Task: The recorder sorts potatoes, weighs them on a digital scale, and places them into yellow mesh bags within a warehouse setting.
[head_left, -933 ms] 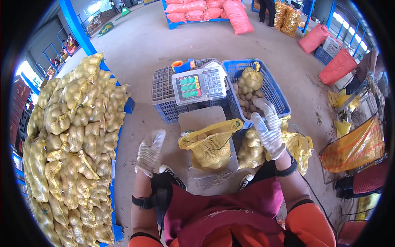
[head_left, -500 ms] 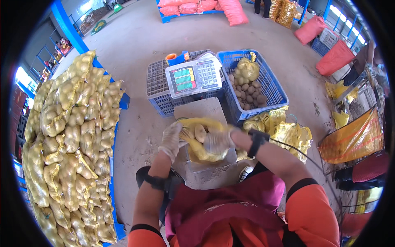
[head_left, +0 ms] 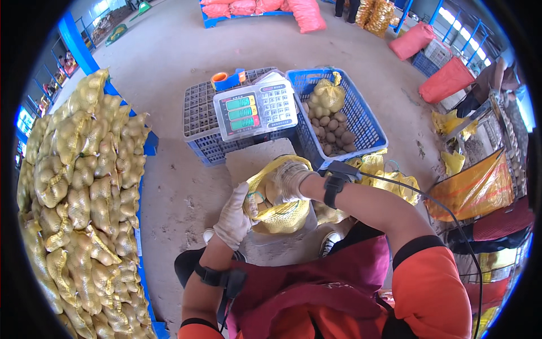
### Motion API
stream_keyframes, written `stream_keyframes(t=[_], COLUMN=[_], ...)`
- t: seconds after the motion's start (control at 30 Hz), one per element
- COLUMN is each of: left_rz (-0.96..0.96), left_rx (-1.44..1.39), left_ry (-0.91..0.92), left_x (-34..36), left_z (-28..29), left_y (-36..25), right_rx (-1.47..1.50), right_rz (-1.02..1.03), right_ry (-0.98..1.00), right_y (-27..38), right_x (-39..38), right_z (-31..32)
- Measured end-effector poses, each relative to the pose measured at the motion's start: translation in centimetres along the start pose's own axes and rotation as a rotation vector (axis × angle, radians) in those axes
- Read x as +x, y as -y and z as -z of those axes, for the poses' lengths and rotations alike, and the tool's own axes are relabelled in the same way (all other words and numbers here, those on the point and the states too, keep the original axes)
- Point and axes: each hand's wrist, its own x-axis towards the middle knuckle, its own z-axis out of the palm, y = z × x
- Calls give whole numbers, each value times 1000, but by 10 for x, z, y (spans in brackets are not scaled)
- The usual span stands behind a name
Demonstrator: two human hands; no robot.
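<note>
A yellow mesh bag (head_left: 285,220) with potatoes inside stands on the pale weighing platform (head_left: 251,158). My gloved left hand (head_left: 235,216) grips the bag's left edge. My gloved right hand (head_left: 291,179) is inside its opening, fingers curled down over the contents; what they hold is partly hidden. The scale's display unit (head_left: 254,110) rests on a crate beyond, beside an orange-and-blue tape dispenser (head_left: 227,79). At right, a blue basket (head_left: 367,127) holds loose potatoes and a bagged bunch, with more yellow mesh bags (head_left: 395,186) in front of it.
Stacked potato bags (head_left: 84,209) on a blue pallet fill the left. Pink sacks (head_left: 305,17) stand at the back. A person (head_left: 497,79) works at the far right among red sacks (head_left: 443,82) and a metal frame. A black cable crosses my right side.
Both hands have moved in to the bag: the left took hold of its edge, the right went into its opening. The view has shifted slightly, with scene items higher and leftward.
</note>
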Motion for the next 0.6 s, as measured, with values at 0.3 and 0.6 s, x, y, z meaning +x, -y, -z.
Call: stream_keyframes(t=[0.3,0.6], left_rz=[-18,-54], left_rx=[-20,-48], left_ry=[-16,-39], left_x=[4,19], left_z=[3,35], left_y=[6,17], right_rx=[124,58], right_rz=[-116,-138], right_ry=[-61,-129], right_y=[-11,-18], right_x=[-3,11], right_z=[-8,-24])
